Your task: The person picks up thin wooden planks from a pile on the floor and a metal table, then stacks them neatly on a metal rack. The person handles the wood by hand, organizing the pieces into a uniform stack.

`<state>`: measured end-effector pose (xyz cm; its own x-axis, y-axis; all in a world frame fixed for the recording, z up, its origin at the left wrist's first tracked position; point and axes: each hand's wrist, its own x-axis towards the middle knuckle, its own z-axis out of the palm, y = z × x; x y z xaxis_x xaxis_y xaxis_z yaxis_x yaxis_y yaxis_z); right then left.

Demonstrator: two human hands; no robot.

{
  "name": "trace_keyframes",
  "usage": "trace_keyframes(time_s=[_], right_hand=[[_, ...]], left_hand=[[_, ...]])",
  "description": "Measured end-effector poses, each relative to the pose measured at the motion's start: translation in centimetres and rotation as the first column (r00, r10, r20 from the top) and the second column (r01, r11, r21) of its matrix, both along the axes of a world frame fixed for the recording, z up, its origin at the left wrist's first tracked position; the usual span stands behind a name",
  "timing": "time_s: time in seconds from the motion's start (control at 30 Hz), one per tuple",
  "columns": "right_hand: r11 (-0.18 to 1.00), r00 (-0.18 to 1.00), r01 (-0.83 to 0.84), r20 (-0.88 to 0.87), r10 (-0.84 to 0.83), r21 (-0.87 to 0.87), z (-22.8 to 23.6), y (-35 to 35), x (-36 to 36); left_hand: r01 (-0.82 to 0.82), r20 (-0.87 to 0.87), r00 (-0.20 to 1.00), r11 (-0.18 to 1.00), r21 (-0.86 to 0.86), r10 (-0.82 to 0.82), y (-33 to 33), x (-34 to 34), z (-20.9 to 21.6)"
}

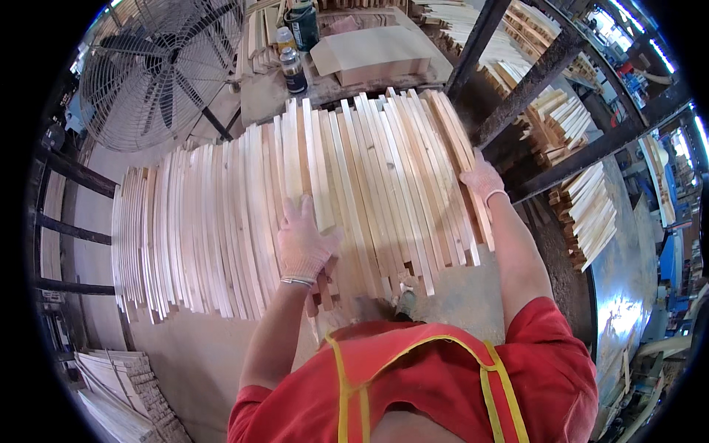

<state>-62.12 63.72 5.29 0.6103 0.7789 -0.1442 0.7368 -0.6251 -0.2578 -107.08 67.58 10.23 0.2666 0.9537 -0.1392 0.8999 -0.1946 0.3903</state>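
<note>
Many pale wooden strips (pixel 354 192) lie side by side in a wide row in front of me, their ends uneven. My left hand (pixel 304 244), in a light knitted glove, rests on top of the strips near the middle, fingers spread. At the right end of the row, my right hand (pixel 484 179), gloved the same way, grips the outermost wooden strip (pixel 461 155). Its thumb lies over the top and the other fingers are partly hidden along the outer side.
Dark metal bars (pixel 532 81) rise at the right, and a metal rack (pixel 74 232) stands left. Behind are a large fan (pixel 166 66) and a bench with a cardboard piece (pixel 377 52) and bottles (pixel 293 70). More stacked wood (pixel 583 214) lies right, and a bundle (pixel 125 391) lower left.
</note>
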Motion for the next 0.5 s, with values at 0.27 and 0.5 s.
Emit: trace_keyframes(time_s=[0.27,0.5], right_hand=[[0.896,0.857,-0.077,-0.431,0.283,0.437,4.4,-0.2,-3.1],[0.909,0.768,-0.352,-0.486,0.418,0.225,1.2,5.1,-23.7]], left_hand=[[-0.008,-0.057,0.998,1.0,0.026,0.01,-0.1,0.7,0.0],[-0.032,-0.023,0.999,0.998,0.059,0.033,0.6,0.7,-0.3]])
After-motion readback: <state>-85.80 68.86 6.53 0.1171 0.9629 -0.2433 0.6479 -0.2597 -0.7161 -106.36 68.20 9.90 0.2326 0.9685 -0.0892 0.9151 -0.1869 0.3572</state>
